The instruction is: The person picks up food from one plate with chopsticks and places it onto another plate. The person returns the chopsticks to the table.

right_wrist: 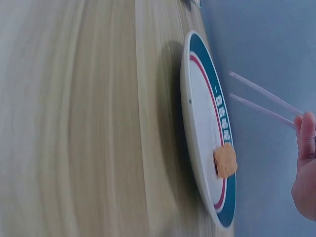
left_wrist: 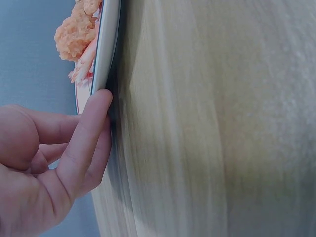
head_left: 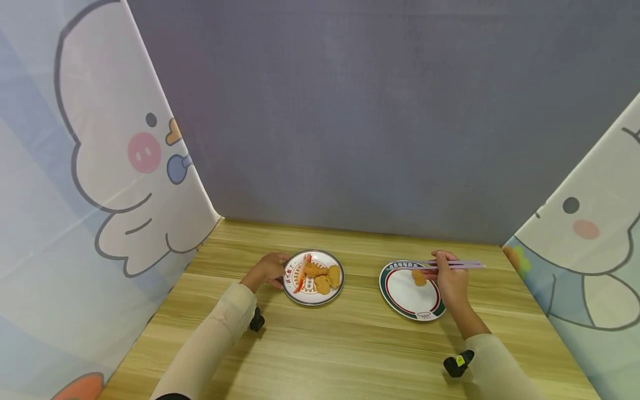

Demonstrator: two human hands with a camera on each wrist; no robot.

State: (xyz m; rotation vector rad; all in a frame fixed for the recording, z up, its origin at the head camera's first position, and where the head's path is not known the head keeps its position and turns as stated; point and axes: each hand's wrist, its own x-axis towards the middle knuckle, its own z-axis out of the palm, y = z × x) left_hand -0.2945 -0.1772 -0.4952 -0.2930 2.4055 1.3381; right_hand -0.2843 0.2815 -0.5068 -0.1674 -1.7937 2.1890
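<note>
A round white plate (head_left: pixel 311 300) with a printed pattern stands at the left, bearing a red-tailed fried shrimp (head_left: pixel 301 276) and several golden breaded pieces (head_left: pixel 322 284). My left hand (head_left: pixel 270 269) holds this plate by its left rim; in the left wrist view a fingertip (left_wrist: pixel 102 97) presses against the edge. With my right hand (head_left: pixel 450 279) I grip a pair of pale purple chopsticks (head_left: pixel 462 265) above a second plate (head_left: pixel 411 300), white with a green and red border. One breaded nugget (right_wrist: pixel 225 161) lies on that plate. The chopstick tips are apart, with nothing between them.
Both plates stand on a wood-grain table (head_left: pixel 320 344), with bare tabletop (head_left: pixel 362 272) between them. A grey backdrop (head_left: pixel 340 122) rises behind the table. Cartoon-printed sheets (head_left: pixel 115 183) hang on both sides.
</note>
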